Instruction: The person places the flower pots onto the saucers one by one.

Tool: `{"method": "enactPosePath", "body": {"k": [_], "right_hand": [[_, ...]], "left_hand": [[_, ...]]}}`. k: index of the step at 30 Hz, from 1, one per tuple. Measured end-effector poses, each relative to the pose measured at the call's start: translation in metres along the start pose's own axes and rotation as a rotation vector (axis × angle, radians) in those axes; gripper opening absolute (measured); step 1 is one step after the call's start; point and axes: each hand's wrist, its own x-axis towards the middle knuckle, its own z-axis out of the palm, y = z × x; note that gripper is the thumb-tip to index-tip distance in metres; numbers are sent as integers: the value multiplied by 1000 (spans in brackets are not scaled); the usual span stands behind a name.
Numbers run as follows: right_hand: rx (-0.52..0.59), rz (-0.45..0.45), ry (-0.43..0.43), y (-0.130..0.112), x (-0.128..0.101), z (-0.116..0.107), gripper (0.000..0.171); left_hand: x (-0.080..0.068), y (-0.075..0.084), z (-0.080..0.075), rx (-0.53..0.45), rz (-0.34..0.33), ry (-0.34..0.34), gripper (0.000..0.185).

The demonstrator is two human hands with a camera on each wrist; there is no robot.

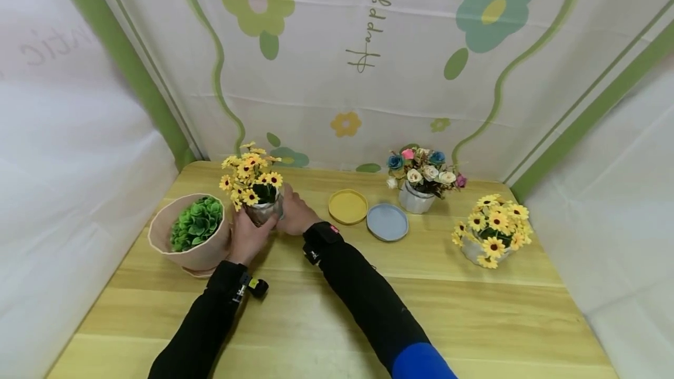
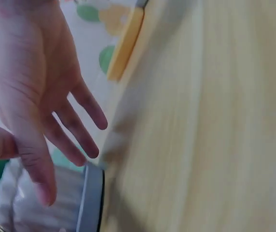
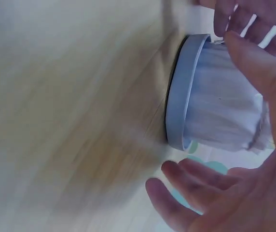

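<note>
Left hand (image 1: pixel 247 237) grip open beside sunflower pot (image 1: pixel 263 210) | right hand (image 1: pixel 296 215) open | sunflowers (image 1: pixel 251 175) inside

Yellow daisies (image 1: pixel 251 175) in silver-grey pot (image 1: pixel 262 211). Pink pot (image 1: pixel 196 257), green leaves. Yellow saucer (image 1: pixel 347 206), blue-grey saucer (image 1: pixel 387 221). Light wood-grain table (image 1: pixel 474 309). White backdrop (image 1: pixel 368 45), green-teal flowers. Black sleeves.

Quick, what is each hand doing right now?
Left hand: open, fingers straight beside the sunflower pot.
Right hand: open, fingers spread beside the same pot.
</note>
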Motion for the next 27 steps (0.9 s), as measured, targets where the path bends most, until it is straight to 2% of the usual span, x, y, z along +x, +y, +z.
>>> {"method": "enactPosePath", "body": {"k": [2, 5, 9, 12, 16, 18, 21, 24, 27], "right_hand": [[0, -9, 2, 5, -9, -3, 104], [-4, -26, 12, 14, -25, -7, 112], [32, -64, 37, 27, -54, -13, 120], [87, -66, 80, 39, -78, -21, 121], [193, 12, 175, 62, -114, -34, 123], [241, 58, 235, 75, -131, -42, 124], [280, 126, 331, 98, -147, -54, 128], [305, 221, 405, 122, -153, -68, 129], [348, 318, 455, 145, -153, -83, 130]], "left_hand": [[-8, 4, 0, 14, -12, -5, 97], [-25, 12, 0, 46, -78, -11, 105], [-51, 18, 4, 23, -125, -35, 105], [-68, 21, 8, -62, -101, -89, 94], [-81, 22, 17, -149, -59, -165, 87], [-81, 23, 21, -152, -46, -187, 89], [-75, 28, 28, -128, -64, -225, 94], [-64, 33, 38, -104, -80, -268, 99], [-50, 36, 55, -100, -50, -288, 100]]}}
